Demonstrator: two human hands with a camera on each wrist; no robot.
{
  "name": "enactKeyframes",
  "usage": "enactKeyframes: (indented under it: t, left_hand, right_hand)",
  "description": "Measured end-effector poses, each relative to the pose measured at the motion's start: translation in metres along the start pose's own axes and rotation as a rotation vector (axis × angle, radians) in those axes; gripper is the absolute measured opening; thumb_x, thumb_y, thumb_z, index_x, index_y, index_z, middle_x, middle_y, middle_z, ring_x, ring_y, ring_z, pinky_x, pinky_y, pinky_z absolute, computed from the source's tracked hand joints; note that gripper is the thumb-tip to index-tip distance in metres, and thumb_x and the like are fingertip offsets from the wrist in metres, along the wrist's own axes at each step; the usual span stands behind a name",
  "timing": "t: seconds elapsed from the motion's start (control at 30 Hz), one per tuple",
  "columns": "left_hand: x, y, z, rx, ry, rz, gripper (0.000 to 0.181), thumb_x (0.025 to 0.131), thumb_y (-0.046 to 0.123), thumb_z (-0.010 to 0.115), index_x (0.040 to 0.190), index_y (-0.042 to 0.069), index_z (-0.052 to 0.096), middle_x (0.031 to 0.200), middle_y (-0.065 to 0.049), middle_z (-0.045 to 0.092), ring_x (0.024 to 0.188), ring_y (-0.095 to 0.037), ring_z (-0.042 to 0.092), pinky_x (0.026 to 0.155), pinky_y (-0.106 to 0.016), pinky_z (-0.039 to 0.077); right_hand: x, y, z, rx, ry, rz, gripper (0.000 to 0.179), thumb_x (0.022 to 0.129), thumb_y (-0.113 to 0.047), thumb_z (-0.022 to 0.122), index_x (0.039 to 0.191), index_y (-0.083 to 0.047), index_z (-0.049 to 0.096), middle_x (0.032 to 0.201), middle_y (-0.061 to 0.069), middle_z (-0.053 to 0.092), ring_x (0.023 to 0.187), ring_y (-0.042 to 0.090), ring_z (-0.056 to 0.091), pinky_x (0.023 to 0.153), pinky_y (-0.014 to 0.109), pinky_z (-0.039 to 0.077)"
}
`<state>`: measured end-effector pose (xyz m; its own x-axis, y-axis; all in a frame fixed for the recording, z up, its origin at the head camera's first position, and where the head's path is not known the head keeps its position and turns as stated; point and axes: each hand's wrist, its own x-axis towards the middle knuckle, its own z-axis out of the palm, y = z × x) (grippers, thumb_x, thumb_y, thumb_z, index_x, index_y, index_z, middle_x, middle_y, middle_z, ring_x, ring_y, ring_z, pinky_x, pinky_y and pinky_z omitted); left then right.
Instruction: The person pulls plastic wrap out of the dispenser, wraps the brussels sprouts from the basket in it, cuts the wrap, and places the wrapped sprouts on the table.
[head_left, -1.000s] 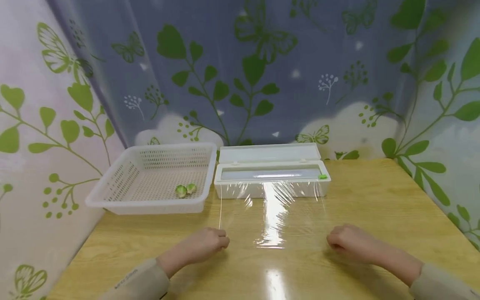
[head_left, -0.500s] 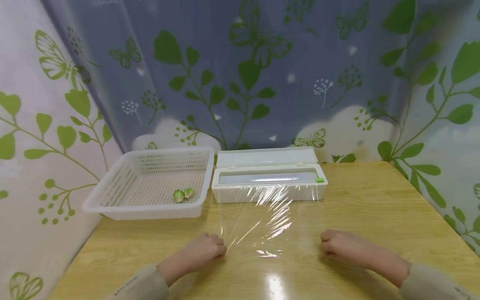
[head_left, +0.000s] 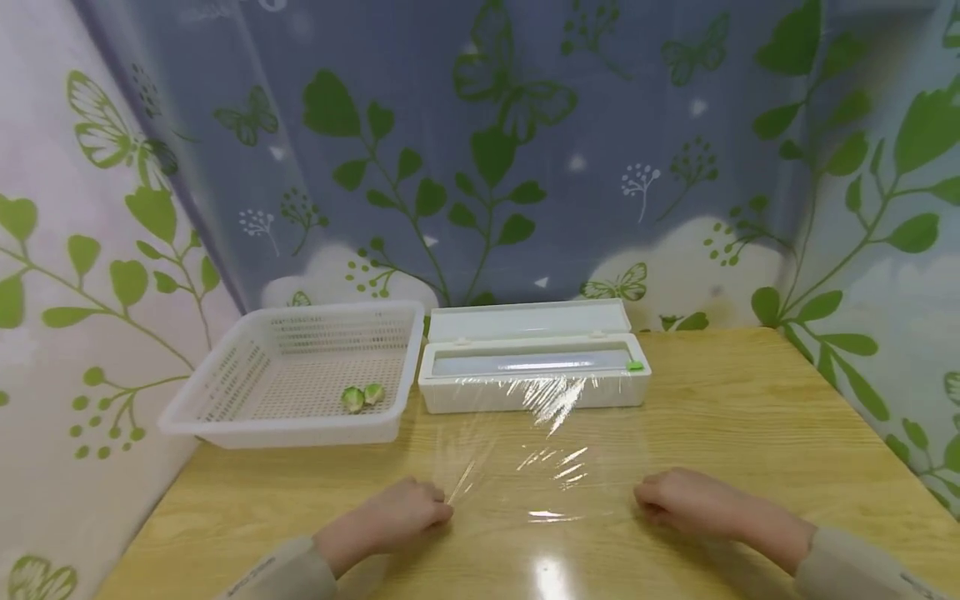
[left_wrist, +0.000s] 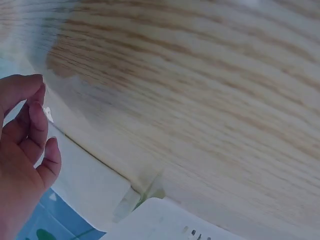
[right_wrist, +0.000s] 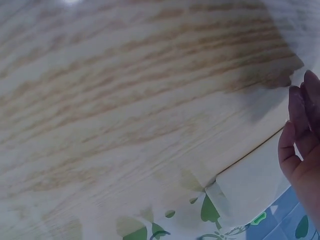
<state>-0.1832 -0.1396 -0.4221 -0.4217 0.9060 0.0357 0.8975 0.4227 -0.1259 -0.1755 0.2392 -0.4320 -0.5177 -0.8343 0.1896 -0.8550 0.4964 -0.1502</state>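
A clear sheet of plastic wrap [head_left: 551, 467] stretches toward me from a white wrap dispenser box [head_left: 532, 393], whose lid [head_left: 528, 319] stands raised at the back. My left hand [head_left: 397, 515] pinches the sheet's near left corner between thumb and fingers. Its near right corner is pinched by my right hand [head_left: 690, 502]. In the left wrist view the left hand [left_wrist: 27, 135] shows thumb and fingertip together; the right wrist view shows only part of the right hand [right_wrist: 302, 130]. A roll [head_left: 525, 362] lies inside the box, and a green slider [head_left: 635, 366] sits at its right end.
Left of the dispenser stands a white perforated basket [head_left: 281, 433] with two halved green sprouts [head_left: 363, 397] in it. Both rest on a wooden table [head_left: 720, 417]. A leaf-and-butterfly patterned curtain [head_left: 420, 167] hangs close behind and at the sides.
Both hands have drawn slightly nearer to me with the wrap, which now reaches farther from the dispenser. The right hand has shifted a little left. The whole view has tilted slightly upward.
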Motion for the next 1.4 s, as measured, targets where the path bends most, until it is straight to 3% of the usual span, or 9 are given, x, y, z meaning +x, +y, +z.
enactKeyframes:
  t: [0.2, 0.33, 0.53, 0.73, 0.97, 1.07, 1.27, 1.4]
  left_hand:
    - [0.001, 0.001, 0.001, 0.025, 0.01, 0.062, 0.01, 0.071, 0.013, 0.054, 0.062, 0.017, 0.053, 0.073, 0.009, 0.038, 0.066, -0.006, 0.036, 0.047, -0.015, 0.026]
    - [0.004, 0.002, 0.001, -0.001, -0.01, 0.082, 0.011, 0.07, 0.011, 0.053, 0.062, 0.016, 0.048, 0.066, 0.01, 0.039, 0.06, -0.004, 0.038, 0.047, -0.015, 0.029]
    - [0.004, 0.003, 0.006, -0.03, 0.006, 0.053, 0.014, 0.073, 0.011, 0.05, 0.064, 0.016, 0.041, 0.056, 0.012, 0.033, 0.048, -0.001, 0.034, 0.044, -0.013, 0.03]
    - [0.002, 0.003, 0.014, -0.231, 0.02, -0.062, 0.01, 0.077, 0.014, 0.048, 0.069, 0.018, 0.043, 0.062, 0.013, 0.036, 0.052, 0.0, 0.037, 0.047, -0.012, 0.031]
    - [0.003, -0.006, 0.008, -0.308, -0.1, -0.156, 0.011, 0.077, 0.016, 0.05, 0.068, 0.018, 0.043, 0.061, 0.012, 0.037, 0.053, -0.001, 0.037, 0.047, -0.015, 0.032]
    - [0.005, -0.008, 0.008, -0.308, -0.138, -0.163, 0.012, 0.076, 0.016, 0.051, 0.067, 0.017, 0.044, 0.06, 0.012, 0.036, 0.052, -0.001, 0.036, 0.047, -0.015, 0.032]
    - [0.01, -0.011, 0.007, -0.321, -0.155, -0.147, 0.011, 0.074, 0.015, 0.053, 0.065, 0.017, 0.047, 0.058, 0.013, 0.04, 0.051, 0.0, 0.038, 0.046, -0.014, 0.032]
    - [0.011, -0.01, 0.005, -0.341, -0.164, -0.141, 0.011, 0.074, 0.015, 0.053, 0.065, 0.017, 0.047, 0.058, 0.013, 0.04, 0.051, 0.0, 0.038, 0.046, -0.013, 0.032]
  right_hand:
    - [0.003, -0.002, 0.001, -0.047, 0.032, -0.057, 0.026, 0.057, -0.008, 0.063, 0.054, -0.02, 0.04, 0.06, -0.015, 0.027, 0.048, -0.001, 0.024, 0.043, 0.014, 0.025]
    - [0.002, -0.004, 0.001, -0.103, 0.093, -0.119, 0.023, 0.056, -0.006, 0.062, 0.052, -0.02, 0.044, 0.068, -0.011, 0.031, 0.054, 0.001, 0.029, 0.047, 0.015, 0.029]
    - [-0.002, -0.01, 0.003, -0.046, 0.052, -0.045, 0.026, 0.058, -0.004, 0.061, 0.056, -0.019, 0.04, 0.067, -0.012, 0.029, 0.052, -0.001, 0.028, 0.044, 0.009, 0.025]
    - [-0.003, -0.012, 0.003, -0.039, 0.063, -0.036, 0.025, 0.061, -0.008, 0.06, 0.058, -0.019, 0.038, 0.062, -0.014, 0.026, 0.049, -0.002, 0.024, 0.041, 0.009, 0.022]
    - [0.004, -0.004, -0.004, -0.011, 0.017, -0.014, 0.026, 0.059, -0.005, 0.059, 0.058, -0.018, 0.037, 0.056, -0.015, 0.026, 0.047, 0.0, 0.025, 0.04, 0.013, 0.023]
    - [0.004, -0.002, -0.005, 0.002, -0.008, -0.019, 0.025, 0.056, -0.004, 0.059, 0.058, -0.019, 0.038, 0.056, -0.015, 0.027, 0.046, 0.0, 0.027, 0.04, 0.013, 0.024]
    - [0.007, -0.005, -0.005, -0.038, -0.032, -0.035, 0.028, 0.055, -0.006, 0.06, 0.054, -0.019, 0.035, 0.056, -0.015, 0.023, 0.047, 0.0, 0.025, 0.04, 0.015, 0.023]
    - [0.005, -0.005, -0.005, 0.034, -0.076, -0.023, 0.026, 0.057, -0.008, 0.061, 0.056, -0.018, 0.037, 0.056, -0.015, 0.025, 0.047, -0.002, 0.026, 0.04, 0.013, 0.024]
